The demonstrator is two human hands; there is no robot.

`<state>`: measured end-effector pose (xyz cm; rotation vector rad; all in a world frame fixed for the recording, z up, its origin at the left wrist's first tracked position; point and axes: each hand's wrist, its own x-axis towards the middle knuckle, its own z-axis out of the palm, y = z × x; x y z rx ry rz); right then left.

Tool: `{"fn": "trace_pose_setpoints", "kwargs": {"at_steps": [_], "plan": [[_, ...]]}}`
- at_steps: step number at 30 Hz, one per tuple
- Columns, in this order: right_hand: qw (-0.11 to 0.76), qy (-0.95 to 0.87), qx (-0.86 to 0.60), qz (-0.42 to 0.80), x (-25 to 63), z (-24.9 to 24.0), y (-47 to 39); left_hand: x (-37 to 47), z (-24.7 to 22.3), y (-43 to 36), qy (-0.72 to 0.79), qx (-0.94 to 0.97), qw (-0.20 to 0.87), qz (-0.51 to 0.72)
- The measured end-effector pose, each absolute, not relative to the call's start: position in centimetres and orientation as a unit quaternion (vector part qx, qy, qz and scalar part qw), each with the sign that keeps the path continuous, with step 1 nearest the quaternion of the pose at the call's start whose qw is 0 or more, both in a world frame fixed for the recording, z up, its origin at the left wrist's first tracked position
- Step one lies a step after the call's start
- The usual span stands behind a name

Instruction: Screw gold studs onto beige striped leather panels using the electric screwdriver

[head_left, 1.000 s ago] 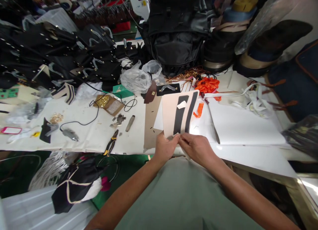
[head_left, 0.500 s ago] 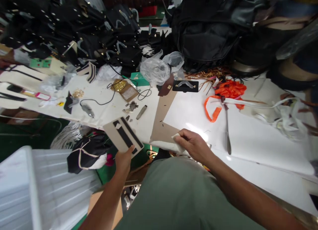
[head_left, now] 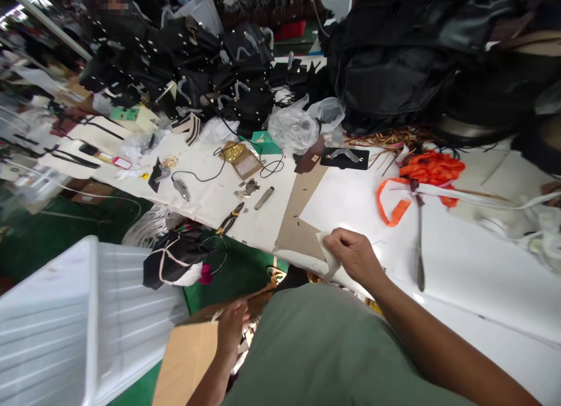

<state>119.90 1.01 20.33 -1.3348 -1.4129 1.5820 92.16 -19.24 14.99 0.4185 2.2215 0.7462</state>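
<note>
My right hand (head_left: pixel 353 251) is at the table's front edge, closed on a limp pale scrap (head_left: pixel 326 254) that looks like cloth or paper. Below the table, my left hand (head_left: pixel 233 324) hangs over an open cardboard box (head_left: pixel 186 359) with pale and shiny pieces inside. Its fingers are blurred and partly turned away, so what they hold, if anything, does not show. A brown cardboard sheet (head_left: pixel 291 233) lies just left of my right hand. Yellow-and-black pliers (head_left: pixel 230 219) and a grey knife-like tool (head_left: pixel 264 198) rest further left on the table.
A large white plastic bin (head_left: pixel 127 301) stands at lower left. Black bags (head_left: pixel 188 61) crowd the back. Orange ribbon (head_left: pixel 432 169) and a long metal tool (head_left: pixel 421 248) lie on the right. A corded tool (head_left: pixel 180 188) and a small box of gold-coloured parts (head_left: pixel 245 165) are left of centre.
My left hand has dropped from the table edge to the box below, and the striped panel it held is out of sight. Pliers now show. My right hand still grips the scrap; the view has swung left.
</note>
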Motion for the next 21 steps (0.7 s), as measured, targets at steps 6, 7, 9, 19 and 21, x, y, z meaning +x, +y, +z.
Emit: {"fn": "trace_pose_setpoints", "kwargs": {"at_steps": [6, 7, 9, 19, 21], "plan": [[0.38, -0.466, -0.566, 0.564, 120.8, 20.4, 0.6, 101.9, 18.8, -3.4, 0.589, 0.437, 0.562, 0.381], [0.395, -0.453, -0.575, 0.555, 121.1, 20.4, 0.6, 103.7, 20.0, -1.8, 0.553, 0.48, 0.57, 0.374], [0.427, -0.43, -0.589, 0.535, 121.8, 20.2, 0.6, 106.4, 21.6, 0.2, 0.51, 0.538, 0.56, 0.371], [0.526, -0.311, -0.602, 0.514, 123.9, 19.4, 3.9, 110.1, 19.5, 8.1, 0.501, 0.541, 0.601, 0.309], [0.525, -0.289, -0.621, 0.505, 123.9, 19.0, 5.2, 110.0, 18.3, 10.1, 0.484, 0.56, 0.619, 0.263]]}}
